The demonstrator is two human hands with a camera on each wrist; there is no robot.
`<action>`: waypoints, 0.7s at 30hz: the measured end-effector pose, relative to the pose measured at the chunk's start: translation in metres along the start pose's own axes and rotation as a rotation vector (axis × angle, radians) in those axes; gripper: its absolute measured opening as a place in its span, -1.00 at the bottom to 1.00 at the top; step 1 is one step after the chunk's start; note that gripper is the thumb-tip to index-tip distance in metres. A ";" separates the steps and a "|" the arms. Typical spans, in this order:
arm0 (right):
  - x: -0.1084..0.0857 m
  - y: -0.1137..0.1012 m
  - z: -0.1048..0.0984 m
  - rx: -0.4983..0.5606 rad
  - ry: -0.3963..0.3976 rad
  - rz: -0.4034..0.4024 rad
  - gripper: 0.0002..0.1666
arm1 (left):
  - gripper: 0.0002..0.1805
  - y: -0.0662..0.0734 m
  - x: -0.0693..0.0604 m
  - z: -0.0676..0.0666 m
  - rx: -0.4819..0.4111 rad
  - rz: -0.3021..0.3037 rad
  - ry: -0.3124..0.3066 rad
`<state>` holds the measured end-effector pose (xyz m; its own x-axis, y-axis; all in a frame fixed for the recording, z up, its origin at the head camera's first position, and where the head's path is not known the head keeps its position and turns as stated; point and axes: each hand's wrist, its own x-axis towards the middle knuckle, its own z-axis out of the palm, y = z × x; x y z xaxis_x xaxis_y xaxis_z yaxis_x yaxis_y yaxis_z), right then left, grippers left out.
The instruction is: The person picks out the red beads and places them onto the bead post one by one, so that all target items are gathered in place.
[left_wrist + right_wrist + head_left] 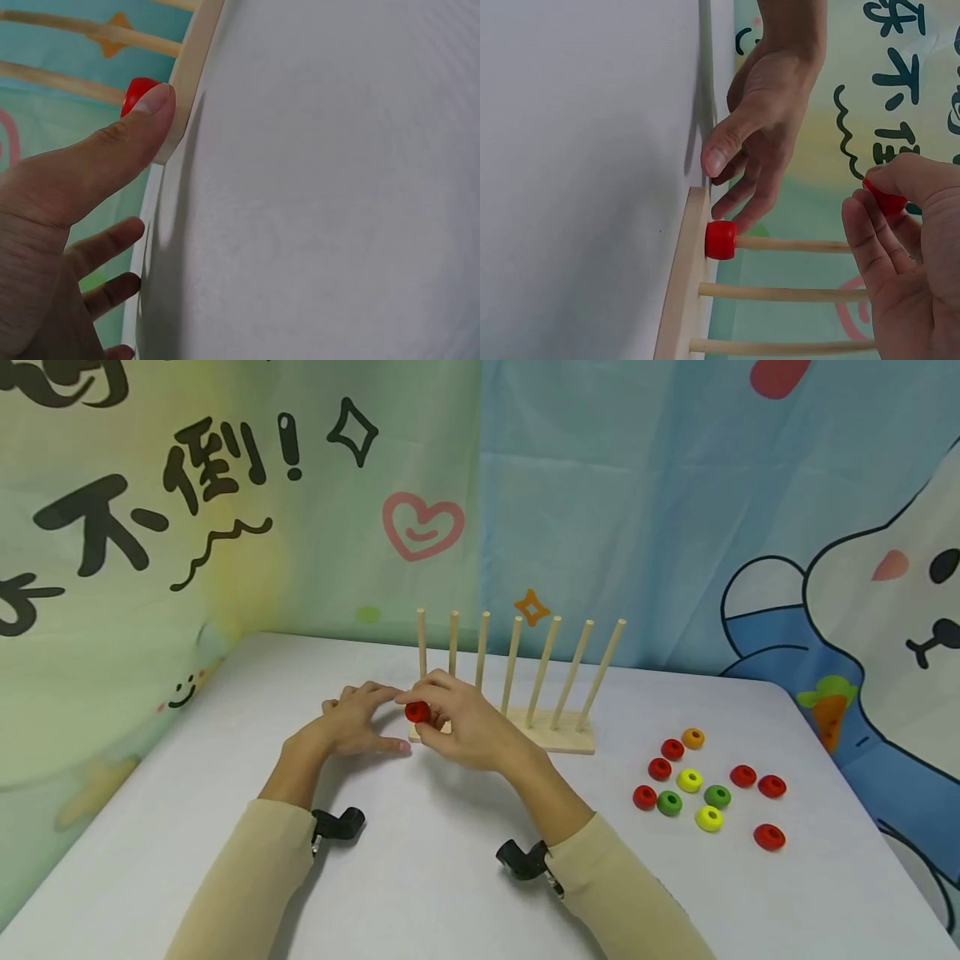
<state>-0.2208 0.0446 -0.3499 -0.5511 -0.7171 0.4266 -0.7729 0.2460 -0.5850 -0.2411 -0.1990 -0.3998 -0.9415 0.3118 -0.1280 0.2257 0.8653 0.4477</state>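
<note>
A wooden rack (566, 742) with a row of upright pegs stands on the table. My right hand (468, 722) pinches a red bead (885, 199) between thumb and fingers, in front of the leftmost peg. Another red bead (721, 240) sits at the foot of the end peg in the right wrist view. My left hand (356, 722) is beside the rack's left end, its fingers loosely spread and holding nothing. In the left wrist view its thumb (131, 142) overlaps the base's end and partly covers a red bead; I cannot tell whether it touches.
Loose beads lie on the right of the white table (427, 893): several red ones (769, 837), yellow ones (708, 818), green ones (670, 803) and an orange one (693, 739). A printed cloth (600, 510) hangs behind the table.
</note>
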 end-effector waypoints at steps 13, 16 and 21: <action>0.009 -0.002 -0.013 0.016 0.090 -0.076 -0.68 | -0.06 0.004 0.006 0.005 0.005 0.024 0.010; 0.011 -0.003 -0.017 0.014 0.109 -0.079 -0.66 | -0.12 0.004 0.008 0.005 0.008 0.025 0.007; 0.015 -0.003 -0.023 0.022 0.132 -0.071 -0.63 | -0.17 0.004 0.010 0.004 0.014 0.021 -0.002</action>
<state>-0.2336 0.0481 -0.3262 -0.5331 -0.6398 0.5535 -0.8049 0.1821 -0.5648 -0.2487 -0.1909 -0.4031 -0.9359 0.3310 -0.1201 0.2493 0.8639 0.4377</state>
